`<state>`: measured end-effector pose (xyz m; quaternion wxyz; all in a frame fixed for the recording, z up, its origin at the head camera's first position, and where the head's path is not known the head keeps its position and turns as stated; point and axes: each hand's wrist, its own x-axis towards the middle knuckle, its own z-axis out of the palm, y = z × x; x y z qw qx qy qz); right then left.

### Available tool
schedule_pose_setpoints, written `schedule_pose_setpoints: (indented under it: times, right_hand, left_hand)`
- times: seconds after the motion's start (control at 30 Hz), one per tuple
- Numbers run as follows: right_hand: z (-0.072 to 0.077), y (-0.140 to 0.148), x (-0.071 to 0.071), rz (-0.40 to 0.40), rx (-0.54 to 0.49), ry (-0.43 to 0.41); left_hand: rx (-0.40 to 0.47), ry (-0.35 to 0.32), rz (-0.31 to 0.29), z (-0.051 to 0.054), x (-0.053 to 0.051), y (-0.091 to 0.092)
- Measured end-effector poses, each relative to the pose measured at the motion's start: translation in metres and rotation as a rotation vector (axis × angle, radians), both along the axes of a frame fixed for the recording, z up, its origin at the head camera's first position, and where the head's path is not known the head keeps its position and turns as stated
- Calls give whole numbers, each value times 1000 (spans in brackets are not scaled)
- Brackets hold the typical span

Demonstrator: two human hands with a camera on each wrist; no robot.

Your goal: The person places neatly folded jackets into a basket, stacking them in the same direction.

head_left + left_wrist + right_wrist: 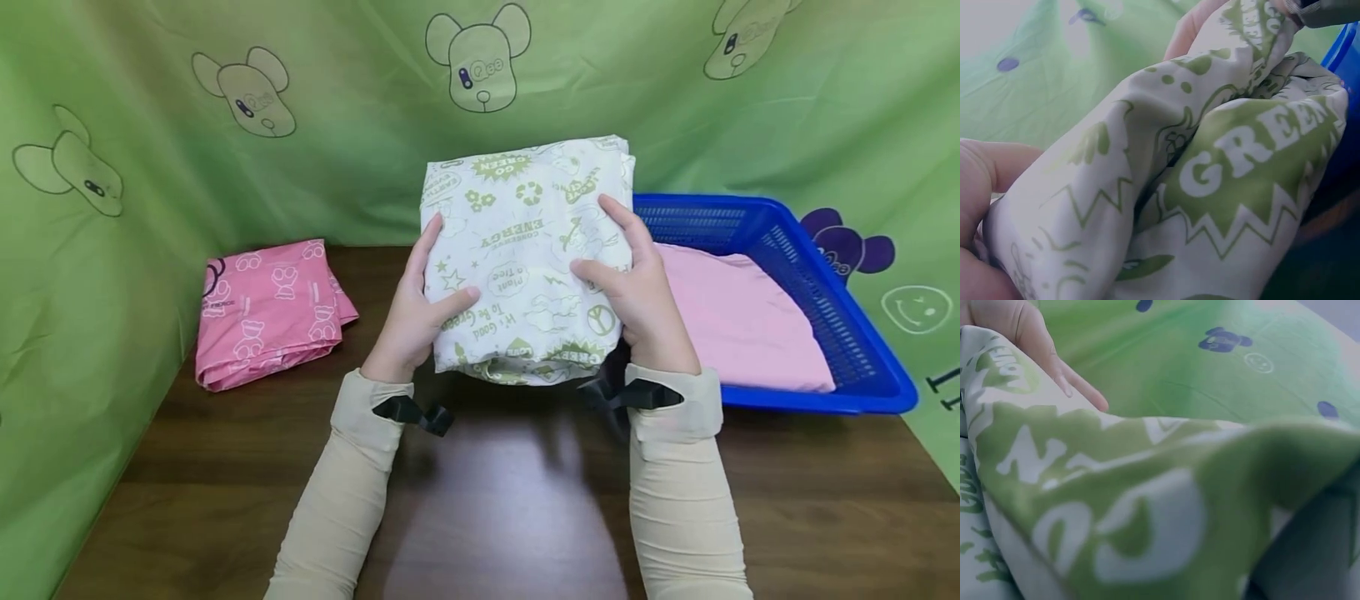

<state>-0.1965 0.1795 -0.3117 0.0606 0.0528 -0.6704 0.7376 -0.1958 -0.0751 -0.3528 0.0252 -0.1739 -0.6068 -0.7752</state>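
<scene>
A folded white cloth [525,258] with green lettering and drawings is held up over the table between both hands. My left hand [420,308] grips its left side, thumb lying across the front face. On the right side, my right hand [637,283] holds it, with thumb and a finger showing on the front; the other fingers are hidden behind. Close up in the left wrist view, the cloth [1235,162] shows loose folds at its edge, with fingers [985,206] at the left. The right wrist view has the cloth [1122,506] across its lower part.
A folded pink printed cloth [270,308] lies at the left on the brown wooden table [262,467]. To the right stands a blue plastic basket [817,400] with a light pink cloth [742,325] in it. A green printed curtain [360,108] hangs behind and at the sides.
</scene>
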Motion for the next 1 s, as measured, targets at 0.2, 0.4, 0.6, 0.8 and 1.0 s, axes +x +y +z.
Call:
schedule_pose_setpoints:
  times: [0.2,0.4,0.6,0.8,1.0]
  right_hand:
    - [20,21,7,-31,-84,30]
    - [36,48,11,-88,-85,28]
    - [46,83,13,-75,-149,25]
    - [52,121,13,-64,-234,29]
    - [54,151,13,-76,-287,35]
  left_hand:
    - [26,44,-30,15,-4,23]
    - [67,64,-68,29,-8,50]
    - [131,39,-163,37,-11,80]
    - [185,47,-288,42,-11,110]
    - [180,40,-396,45,-13,132]
